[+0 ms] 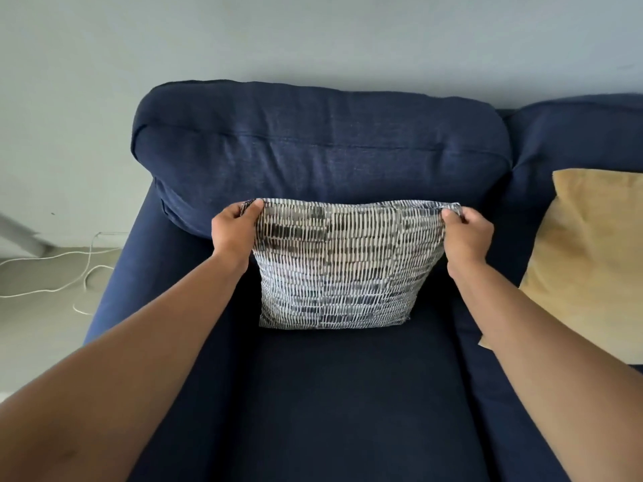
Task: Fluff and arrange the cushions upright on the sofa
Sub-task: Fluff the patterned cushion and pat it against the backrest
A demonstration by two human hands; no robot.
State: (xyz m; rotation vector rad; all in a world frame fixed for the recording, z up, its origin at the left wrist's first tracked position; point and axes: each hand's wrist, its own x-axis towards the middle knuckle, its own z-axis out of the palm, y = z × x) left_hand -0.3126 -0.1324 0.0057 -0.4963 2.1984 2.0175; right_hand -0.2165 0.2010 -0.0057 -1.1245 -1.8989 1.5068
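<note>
A patterned cushion (342, 266) in white with grey and black dashes stands upright on the seat of the dark blue sofa (348, 394), its top near the back cushion (313, 147). My left hand (235, 231) pinches its top left corner. My right hand (466, 234) pinches its top right corner. A plain yellow cushion (591, 259) leans against the back rest on the seat to the right, partly cut off by the frame edge.
The sofa's left arm (111, 293) borders a pale floor where a white cable (69, 269) lies in loops. A grey wall (313, 40) rises behind the sofa. A second back cushion (577, 133) sits at the right.
</note>
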